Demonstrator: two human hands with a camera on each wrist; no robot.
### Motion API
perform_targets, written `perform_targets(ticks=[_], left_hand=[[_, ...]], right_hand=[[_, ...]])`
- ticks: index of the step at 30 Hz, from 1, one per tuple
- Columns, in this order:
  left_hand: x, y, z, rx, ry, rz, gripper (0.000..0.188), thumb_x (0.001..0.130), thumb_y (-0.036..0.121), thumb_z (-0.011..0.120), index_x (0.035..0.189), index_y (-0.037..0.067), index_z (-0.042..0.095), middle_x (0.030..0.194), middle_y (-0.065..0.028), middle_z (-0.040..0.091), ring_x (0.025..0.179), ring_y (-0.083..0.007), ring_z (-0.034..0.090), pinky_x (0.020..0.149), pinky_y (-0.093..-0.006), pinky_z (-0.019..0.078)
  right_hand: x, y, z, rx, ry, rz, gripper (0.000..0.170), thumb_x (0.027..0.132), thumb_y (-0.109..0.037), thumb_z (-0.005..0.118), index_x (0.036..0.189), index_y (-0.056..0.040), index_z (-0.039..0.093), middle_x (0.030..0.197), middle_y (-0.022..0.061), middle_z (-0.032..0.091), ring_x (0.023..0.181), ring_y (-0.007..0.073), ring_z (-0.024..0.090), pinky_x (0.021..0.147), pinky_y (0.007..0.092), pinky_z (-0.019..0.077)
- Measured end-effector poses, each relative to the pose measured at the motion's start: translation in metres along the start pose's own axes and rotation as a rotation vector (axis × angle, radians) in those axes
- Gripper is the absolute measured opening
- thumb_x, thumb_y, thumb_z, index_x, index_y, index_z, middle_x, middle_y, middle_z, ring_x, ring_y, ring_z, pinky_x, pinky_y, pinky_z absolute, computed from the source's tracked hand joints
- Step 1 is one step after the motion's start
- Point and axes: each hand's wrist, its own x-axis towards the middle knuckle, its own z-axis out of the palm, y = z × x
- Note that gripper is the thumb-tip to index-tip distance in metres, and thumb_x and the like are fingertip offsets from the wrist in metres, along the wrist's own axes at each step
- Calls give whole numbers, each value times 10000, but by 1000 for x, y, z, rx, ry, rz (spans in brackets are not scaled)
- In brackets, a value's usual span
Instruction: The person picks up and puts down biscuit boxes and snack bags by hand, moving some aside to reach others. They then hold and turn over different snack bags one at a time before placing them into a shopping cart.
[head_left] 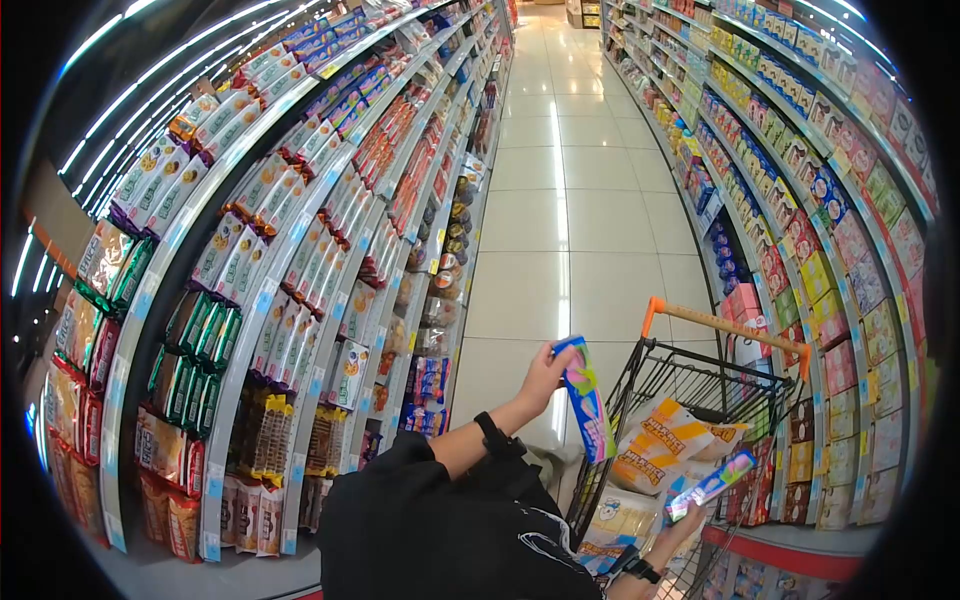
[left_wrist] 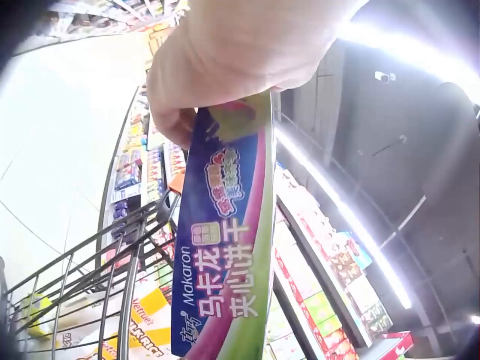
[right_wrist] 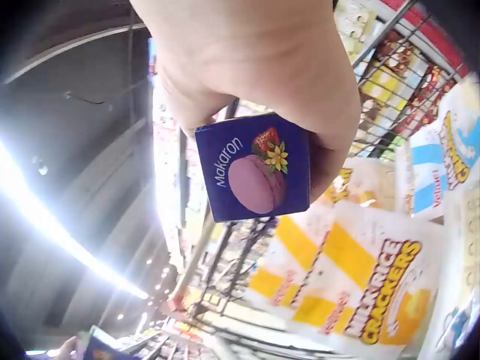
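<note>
The left hand [head_left: 545,372] grips one end of a long, slim blue, green and pink box [head_left: 588,405] beside the cart's wire side. In the left wrist view that hand [left_wrist: 240,52] holds the Makaron box [left_wrist: 221,240] with its printed side showing. Over the cart, the right hand [head_left: 683,525] holds a second slim box [head_left: 710,486], tilted. The right wrist view shows the right hand's [right_wrist: 262,60] thumb and fingers round this box, its dark blue Makaron end [right_wrist: 255,169] facing the camera. Yellow and white cracker bags [head_left: 650,450] lie in the cart below.
A black wire cart [head_left: 625,385] with an orange-ended handle [head_left: 725,325] stands at the lower right. Shelves of packaged snacks [head_left: 200,340] line the left side, and shelves of boxes [head_left: 820,250] the right. Between them a tiled aisle floor [head_left: 560,220] runs away.
</note>
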Motion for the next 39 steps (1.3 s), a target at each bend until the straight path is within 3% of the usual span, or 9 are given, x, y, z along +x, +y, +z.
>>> perform_targets(ticks=[3,4,9,15,17,20,27,32,39], left_hand=[[2,-1,-16,20,14,27,308,947,315,501,1133,72,475,946,-36,589,827,-115,614,677,-273,533],[1,2,-17,37,-3,63,306,952,330,490,1122,75,484,928,-31,585,829,-106,608,687,-263,524],[22,20,-28,-83,-10,176,338,948,319,504,1110,23,478,909,-65,602,794,-127,609,684,-268,523],[49,74,-64,-139,17,230,339,946,339,509,1129,55,471,913,-48,598,779,-107,606,633,-238,516],[59,95,-82,-148,43,241,254,960,294,478,1068,65,478,987,-65,600,873,-136,605,770,-283,505],[91,122,-117,-151,60,251,242,959,286,481,1064,69,467,967,-43,584,858,-119,594,761,-265,499],[192,194,-215,-63,124,410,371,931,204,546,1243,48,420,1039,-49,568,915,-89,555,804,-230,460],[251,244,-252,63,135,510,410,887,102,607,1242,29,416,1078,-66,567,958,-105,550,860,-248,445],[337,267,-292,87,131,443,421,852,82,648,1212,-12,451,1045,-63,595,950,-117,573,843,-256,465]], right_hand=[[-62,-9,50,-48,-49,-186,529,847,-136,540,1320,7,353,1148,135,524,871,205,600,675,314,531],[-100,-42,86,-26,-149,-97,616,830,-68,548,1378,17,278,1229,134,461,978,218,562,795,344,502],[-133,-40,143,-59,-550,-41,682,795,-117,611,1368,53,282,1295,156,446,1159,229,477,987,333,368],[-138,-61,249,-98,-783,-37,663,782,-215,656,1307,48,349,1179,96,504,1058,161,509,931,294,397],[-136,-62,288,-102,-817,-27,629,785,-239,657,1276,37,377,1138,84,521,1038,147,515,919,287,401],[-123,-45,352,-108,-900,-5,571,795,-250,636,1239,21,402,1081,69,546,989,124,534,881,268,417],[-107,-17,533,47,-932,82,577,796,-265,605,1249,21,390,1083,139,584,937,196,600,847,308,475],[-86,-12,648,123,-1055,158,661,776,-261,652,1298,5,345,1170,214,564,1017,239,589,899,342,465],[-23,-13,785,148,-1170,165,851,689,-91,733,1378,-30,237,1231,95,456,1134,221,487,970,347,407]])
